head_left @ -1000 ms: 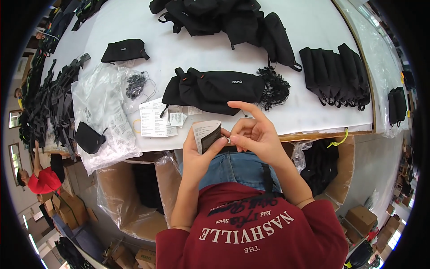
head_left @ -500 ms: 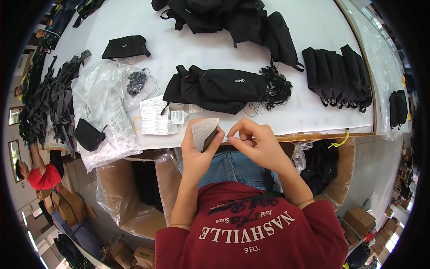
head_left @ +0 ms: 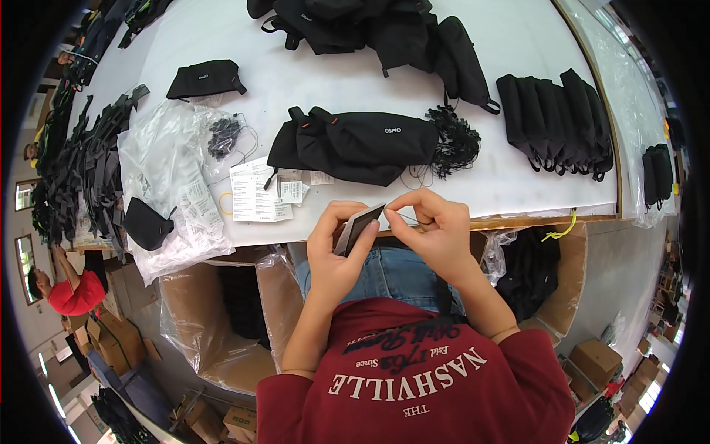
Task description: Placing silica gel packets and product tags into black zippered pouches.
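The left hand (head_left: 333, 251) grips a small stack of grey cards (head_left: 357, 227) over the lap, close to the desk (head_left: 518, 177) edge. The right hand (head_left: 436, 229) pinches a thin string (head_left: 411, 220) at the stack's upper corner. Just beyond both hands lies a black pouch (head_left: 362, 144), paper tags (head_left: 255, 196) to its left.

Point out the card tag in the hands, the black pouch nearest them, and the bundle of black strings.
card tag (head_left: 355, 228), head view, its grey face.
black pouch (head_left: 370, 140), head view, middle of its body.
bundle of black strings (head_left: 452, 140), head view, its tangled middle.
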`<control>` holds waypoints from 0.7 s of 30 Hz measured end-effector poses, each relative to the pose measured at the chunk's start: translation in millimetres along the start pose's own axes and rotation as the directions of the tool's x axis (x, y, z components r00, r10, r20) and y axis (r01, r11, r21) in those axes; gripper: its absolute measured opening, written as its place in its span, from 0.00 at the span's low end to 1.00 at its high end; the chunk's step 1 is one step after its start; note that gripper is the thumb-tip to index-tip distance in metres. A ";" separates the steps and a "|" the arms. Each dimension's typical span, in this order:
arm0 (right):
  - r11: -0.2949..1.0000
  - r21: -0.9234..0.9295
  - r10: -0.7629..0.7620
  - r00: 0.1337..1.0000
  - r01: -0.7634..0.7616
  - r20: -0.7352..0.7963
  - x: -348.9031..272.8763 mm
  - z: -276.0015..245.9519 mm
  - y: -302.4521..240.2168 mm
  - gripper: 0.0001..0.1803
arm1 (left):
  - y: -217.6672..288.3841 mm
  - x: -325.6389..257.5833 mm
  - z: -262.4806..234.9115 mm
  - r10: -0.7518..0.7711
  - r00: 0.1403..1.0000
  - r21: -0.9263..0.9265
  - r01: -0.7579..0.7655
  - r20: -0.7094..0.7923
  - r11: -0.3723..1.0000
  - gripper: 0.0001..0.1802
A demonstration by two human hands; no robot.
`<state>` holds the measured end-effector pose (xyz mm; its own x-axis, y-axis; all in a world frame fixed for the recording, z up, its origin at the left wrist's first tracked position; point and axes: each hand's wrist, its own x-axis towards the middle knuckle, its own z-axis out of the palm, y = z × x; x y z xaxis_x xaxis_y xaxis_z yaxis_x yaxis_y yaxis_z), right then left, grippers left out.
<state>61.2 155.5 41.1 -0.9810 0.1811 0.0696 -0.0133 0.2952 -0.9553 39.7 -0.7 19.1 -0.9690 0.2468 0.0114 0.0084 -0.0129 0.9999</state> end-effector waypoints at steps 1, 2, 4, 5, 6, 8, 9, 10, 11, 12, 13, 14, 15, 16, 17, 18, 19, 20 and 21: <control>1.000 -0.011 -0.014 1.000 0.014 -0.028 -1.1 1.1 -0.5 0.05 | 2.0 0.1 2.0 0.007 1.000 -0.007 -0.007 -0.018 1.000 0.07; 1.000 -0.011 -0.014 0.999 0.014 -0.029 -2.0 2.2 1.2 0.05 | 3.8 0.2 3.1 0.014 0.999 -0.014 -0.014 -0.037 1.000 0.06; 0.995 -0.035 -0.095 0.994 0.093 -0.057 -3.6 4.5 5.6 0.05 | 7.3 -0.5 2.7 0.074 0.997 0.073 -0.071 -0.038 0.995 0.05; 0.995 -0.035 -0.095 0.994 0.093 -0.057 -3.1 3.0 3.8 0.05 | 8.3 -0.7 2.2 0.134 0.990 0.159 -0.127 -0.035 0.979 0.04; 0.999 0.024 -0.026 0.999 0.027 -0.035 -1.5 1.0 0.3 0.05 | 7.8 -0.3 1.0 0.134 0.990 0.159 -0.127 -0.035 0.979 0.04; 0.996 0.081 0.041 0.999 -0.040 -0.008 0.4 -3.1 -2.8 0.06 | 6.6 1.1 -1.9 0.319 0.948 0.184 -0.312 -0.006 0.932 0.04; 0.986 0.155 0.057 0.997 -0.064 0.049 0.8 -6.0 -2.8 0.06 | 7.7 0.6 -3.7 0.319 0.948 0.186 -0.312 -0.007 0.932 0.04; 0.970 0.227 0.068 0.992 -0.091 0.107 1.0 -8.9 -2.7 0.06 | 9.5 -0.1 -5.9 0.295 0.955 0.114 -0.298 0.040 0.948 0.03; 0.969 0.228 0.067 0.992 -0.091 0.109 1.2 -12.0 -2.3 0.06 | 10.7 -0.4 -8.7 0.274 0.957 0.043 -0.279 0.089 0.959 0.03; 0.975 0.204 0.056 0.988 -0.085 0.145 0.9 -15.7 -1.9 0.06 | 9.8 0.8 -13.8 0.274 0.958 0.043 -0.279 0.088 0.959 0.03; 0.981 0.180 0.045 0.982 -0.078 0.181 0.7 -17.5 -1.7 0.06 | 8.0 2.9 -20.7 0.159 0.970 -0.084 -0.146 0.182 0.986 0.04; 0.981 0.180 0.044 0.982 -0.077 0.182 0.3 -17.7 -1.7 0.06 | 7.1 3.9 -24.4 0.055 0.956 -0.196 0.003 0.287 0.981 0.06; 0.981 0.178 0.034 0.972 -0.076 0.231 0.0 -17.7 -1.6 0.06 | 10.1 3.8 -24.6 -0.099 0.941 -0.172 0.161 0.324 0.972 0.07; 0.982 0.176 0.024 0.960 -0.075 0.279 -0.1 -17.5 -1.4 0.06 | 9.6 3.2 -24.2 -0.097 0.941 -0.172 0.159 0.323 0.972 0.07; 0.982 0.176 0.022 0.960 -0.073 0.280 -0.5 -16.4 0.5 0.06 | 8.6 2.5 -23.4 -0.126 0.932 -0.117 0.175 0.340 0.978 0.06; 0.976 0.200 0.023 0.950 -0.089 0.311 -0.5 -14.5 3.8 0.07 | 8.4 2.2 -23.3 -0.154 0.922 -0.061 0.187 0.355 0.980 0.04; 0.969 0.222 0.023 0.939 -0.104 0.342 0.1 -13.5 5.5 0.07 | 9.1 1.7 -24.3 -0.152 0.923 -0.060 0.184 0.354 0.981 0.04; 0.970 0.223 0.019 0.940 -0.101 0.342 2.3 -14.2 4.3 0.07 | 10.0 1.1 -25.9 -0.132 0.932 -0.019 0.146 0.337 0.989 0.03; 0.967 0.228 0.018 0.922 -0.114 0.386 4.3 -15.5 2.5 0.05 | 10.6 0.3 -26.9 -0.112 0.941 0.022 0.111 0.320 0.994 0.02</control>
<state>60.0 171.5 43.5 -0.9798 -0.1897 -0.0638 0.0550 0.0510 -0.9972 32.8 -26.9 29.4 -0.8335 0.5438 -0.0981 -0.0937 0.0359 0.9950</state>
